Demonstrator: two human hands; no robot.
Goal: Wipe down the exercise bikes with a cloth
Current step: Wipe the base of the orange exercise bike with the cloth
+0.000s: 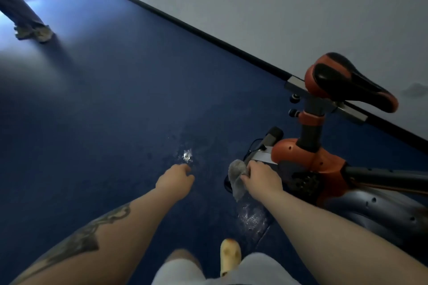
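Observation:
An orange and black exercise bike (308,157) stands at the right, its black saddle (349,85) with orange edges raised on a post. My right hand (260,179) grips a grey cloth (236,179) low down beside the bike's rear frame, where a silver bar (264,157) meets the orange housing. The cloth hangs out to the left of my fingers. My left hand (176,180) reaches out over the blue floor with loosely curled fingers and holds nothing.
Wet shiny patches (187,155) lie on the blue floor (115,99) ahead of my hands and near the bike's base. Another person's leg and shoe (34,32) stand at the far left. A white wall with black skirting (208,37) runs behind the bike. My yellow shoe (229,254) is below.

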